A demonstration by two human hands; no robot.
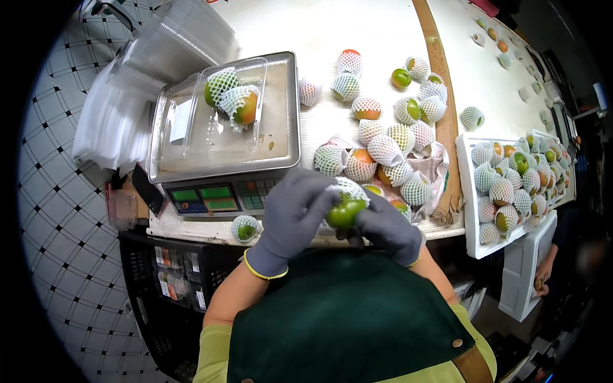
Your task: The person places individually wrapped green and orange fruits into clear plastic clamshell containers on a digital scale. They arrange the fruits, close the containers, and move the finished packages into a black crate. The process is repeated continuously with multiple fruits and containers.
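Close in front of me at the table's front edge, a green tomato (pixel 345 212) with a white foam net over its top is held between both hands. My left hand (pixel 290 214), in a grey glove, is closed on its left side. My right hand (pixel 388 231), gloved alike, grips it from the right, some of its fingers hidden beneath. Just beyond lies a pile of net-wrapped tomatoes (pixel 384 150), green to orange-red. Left of the pile, a clear plastic clamshell box (pixel 211 137) with two netted tomatoes rests on the steel pan of a weighing scale (pixel 279 137).
Stacked clear boxes (pixel 185 38) stand at the back left. One netted tomato (pixel 245 228) sits by the scale's front. A black crate (pixel 143 281) with packed boxes is below left. At right, a white foam tray (pixel 471 210) holds many netted tomatoes; another person's hand (pixel 543 277) shows beyond.
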